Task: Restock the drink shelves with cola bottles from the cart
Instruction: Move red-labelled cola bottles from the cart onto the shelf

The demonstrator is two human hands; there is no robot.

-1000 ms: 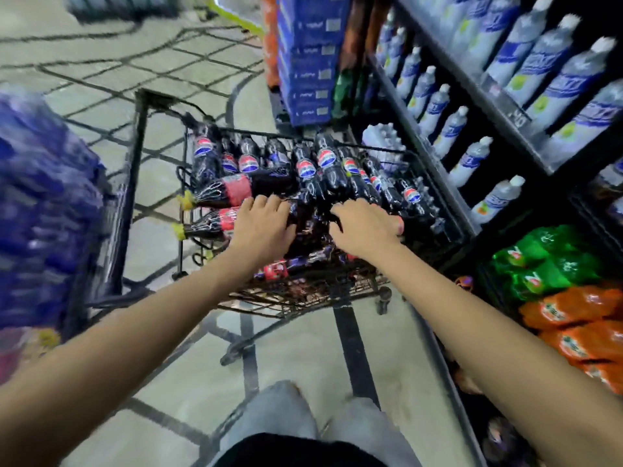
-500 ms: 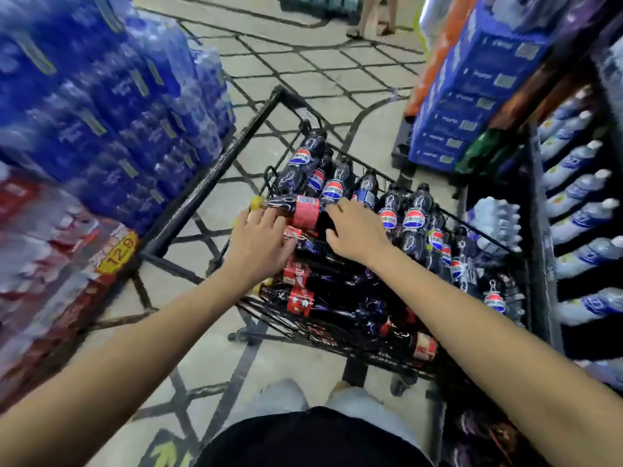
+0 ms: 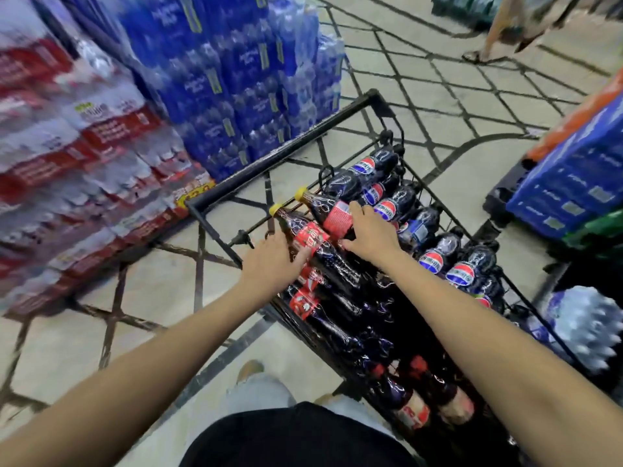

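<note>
A black wire cart [image 3: 286,153] stands in front of me, filled with dark cola bottles lying on their sides. Two of them have yellow caps and red labels. My left hand [image 3: 269,264] grips the nearer red-label cola bottle [image 3: 305,235] around its body. My right hand [image 3: 371,232] lies over the farther red-label cola bottle [image 3: 333,214], fingers curled round its label. Behind them lie several cola bottles with blue-red round labels [image 3: 387,203]. The drink shelves are out of view.
Stacked shrink-wrapped water packs, blue [image 3: 236,72] and red-white [image 3: 67,156], rise at the left. Blue cartons on a pallet [image 3: 573,176] stand at the right, a water pack [image 3: 586,328] below them. A person's legs [image 3: 505,28] pass at the far top right. My legs are below.
The view has swung left, away from the shelves toward the water packs. My right hand has moved onto the farther yellow-capped bottle; my left hand closed on the nearer one.
</note>
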